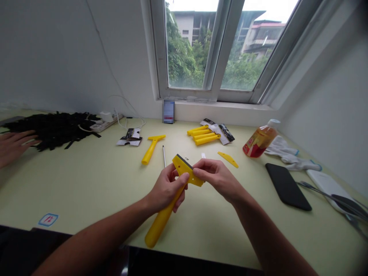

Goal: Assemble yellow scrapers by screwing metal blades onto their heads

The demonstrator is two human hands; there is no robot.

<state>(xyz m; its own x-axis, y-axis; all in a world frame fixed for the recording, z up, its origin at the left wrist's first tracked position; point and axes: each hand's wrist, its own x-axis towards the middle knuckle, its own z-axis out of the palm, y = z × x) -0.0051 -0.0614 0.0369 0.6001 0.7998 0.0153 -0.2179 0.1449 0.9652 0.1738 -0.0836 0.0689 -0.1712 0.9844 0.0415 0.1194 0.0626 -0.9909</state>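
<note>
A yellow scraper (pixel 162 224) with a long handle and a wide head slants up from the table's front edge. My left hand (pixel 170 186) is wrapped round its neck, thumb on the head. A dark strip lies along the head's top edge, and my right hand (pixel 214 172) pinches the head's right end there. Just beyond are tiny screws (pixel 186 158) and a screwdriver (pixel 164 155), partly hidden by my left hand. A loose yellow plate (pixel 228 159) lies to the right. Another yellow scraper (pixel 149 152) rests to the left.
Several yellow handles (pixel 202 135) and packaging cards (pixel 130 137) lie toward the back. A bottle (pixel 260 138), gloves (pixel 287 153) and black phone (pixel 287 186) are on the right. Another person's hand (pixel 17 145) touches a black strip pile (pixel 57 128) at left. An upright phone (pixel 168 111) stands below the window.
</note>
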